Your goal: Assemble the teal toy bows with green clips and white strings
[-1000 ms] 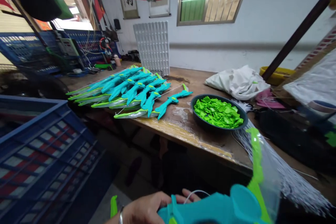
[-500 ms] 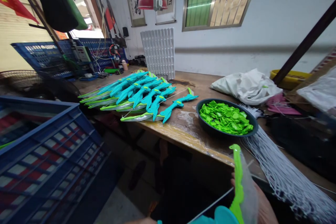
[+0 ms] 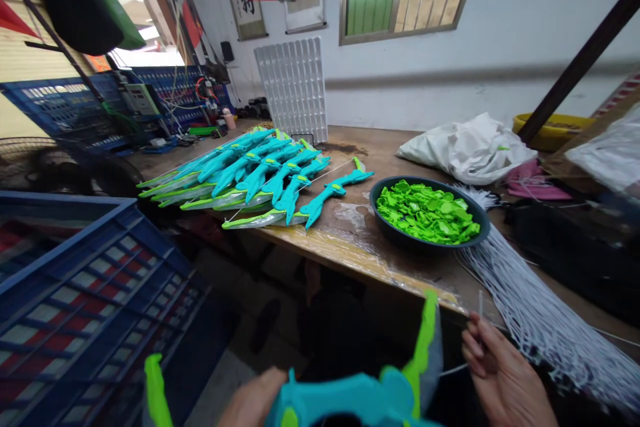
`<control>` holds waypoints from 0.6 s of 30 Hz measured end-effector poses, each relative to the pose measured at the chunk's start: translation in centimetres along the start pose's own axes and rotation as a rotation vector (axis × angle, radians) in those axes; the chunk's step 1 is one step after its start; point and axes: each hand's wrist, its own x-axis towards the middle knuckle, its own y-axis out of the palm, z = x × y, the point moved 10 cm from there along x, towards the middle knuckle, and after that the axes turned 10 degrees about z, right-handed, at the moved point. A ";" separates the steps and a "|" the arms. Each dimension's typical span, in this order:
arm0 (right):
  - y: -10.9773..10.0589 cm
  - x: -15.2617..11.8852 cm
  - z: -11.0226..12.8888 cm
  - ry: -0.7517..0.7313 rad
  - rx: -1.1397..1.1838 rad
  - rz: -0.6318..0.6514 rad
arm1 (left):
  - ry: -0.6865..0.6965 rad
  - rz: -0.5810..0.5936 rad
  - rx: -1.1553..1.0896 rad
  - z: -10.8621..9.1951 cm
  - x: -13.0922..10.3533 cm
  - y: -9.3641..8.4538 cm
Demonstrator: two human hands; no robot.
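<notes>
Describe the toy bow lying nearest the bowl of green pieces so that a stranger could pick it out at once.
Start at the long wooden table and find the dark bowl heaped with bright green pieces. Just left of it lies a fanned row of teal toy bows with green tips. The one meant is the rightmost, lying a little apart from the overlapped stack, closest to the bowl.

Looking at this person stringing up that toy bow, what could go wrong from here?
The thin white string pinched in the right hand could slip free, since the grip looks light. The bundle of white strings hangs over the table edge beside that hand, so it might snag or get dragged off. The toy bow, held low by the left hand, has a green tip near the table edge and could knock against it.
</notes>
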 end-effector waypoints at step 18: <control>14.8 -10.0 0.8 -0.467 -0.889 0.695 | 0.858 -0.504 -0.894 -14.8 -6.0 -13.5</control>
